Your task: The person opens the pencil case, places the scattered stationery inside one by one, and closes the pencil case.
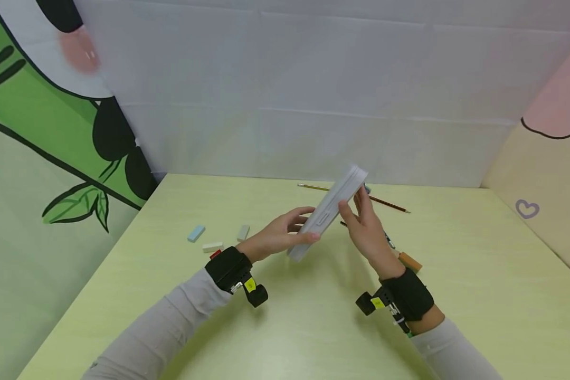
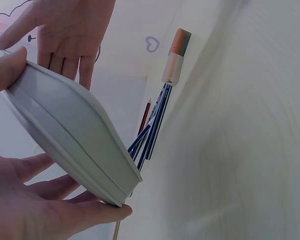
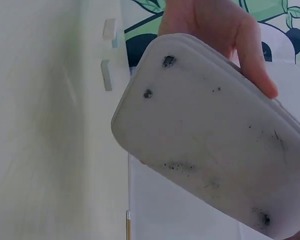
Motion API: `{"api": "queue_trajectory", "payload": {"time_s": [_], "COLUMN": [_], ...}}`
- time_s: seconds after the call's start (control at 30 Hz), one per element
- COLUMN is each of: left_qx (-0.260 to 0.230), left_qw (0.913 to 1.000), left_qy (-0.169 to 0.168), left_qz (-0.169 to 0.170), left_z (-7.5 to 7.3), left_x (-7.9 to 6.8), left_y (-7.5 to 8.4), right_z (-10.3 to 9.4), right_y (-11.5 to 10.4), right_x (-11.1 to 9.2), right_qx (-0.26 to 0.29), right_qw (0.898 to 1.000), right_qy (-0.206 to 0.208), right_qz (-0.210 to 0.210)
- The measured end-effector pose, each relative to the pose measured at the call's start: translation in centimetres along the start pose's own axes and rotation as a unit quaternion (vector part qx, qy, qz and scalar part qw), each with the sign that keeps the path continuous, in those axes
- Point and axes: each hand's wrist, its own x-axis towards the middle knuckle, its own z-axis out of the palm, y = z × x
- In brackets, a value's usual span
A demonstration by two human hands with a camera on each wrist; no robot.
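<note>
A pale grey-white pencil case with rounded corners and a seam along its side is held tilted above the table. My left hand grips its lower end, thumb on the near side and fingers behind. At the upper end my right hand has its thumb on the near edge and its fingers on the far side. Dark scuffs mark the case's broad face in the right wrist view. Whether the case holds anything is hidden.
Erasers lie at left: blue, white and grey-green. Behind the case are a yellow pencil and a dark red pencil. Blue pencils and an orange-sleeved eraser lie right. A wall sheet borders the back.
</note>
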Motion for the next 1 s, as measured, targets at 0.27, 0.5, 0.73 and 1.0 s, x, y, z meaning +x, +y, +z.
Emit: {"api": "queue_trajectory", "payload": {"time_s": [0.27,0.5,0.73,1.0], "left_qx": [-0.007,0.073,0.080,0.042], "left_qw": [1.0000,0.9965,0.9963,0.9991], "left_qy": [-0.003,0.040,0.025,0.002], "left_qz": [0.006,-0.001,0.018,-0.007], "left_z": [1.1,2.2,2.7,3.4], "left_x": [-0.1,-0.3,-0.9,-2.0], "left_y": [0.0,0.6,1.3,0.9], "right_z": [-0.1,-0.4,-0.3,0.5], "right_y": [-0.1,-0.4,-1.0,-1.2], "right_x": [0.0,0.1,-0.1,-0.9], "right_qx": [0.132,0.206,0.326,0.345], "right_qw": [0.991,0.976,0.943,0.935], "right_qy": [0.017,0.039,0.045,0.045], "right_qz": [0.023,0.055,0.049,0.066]}}
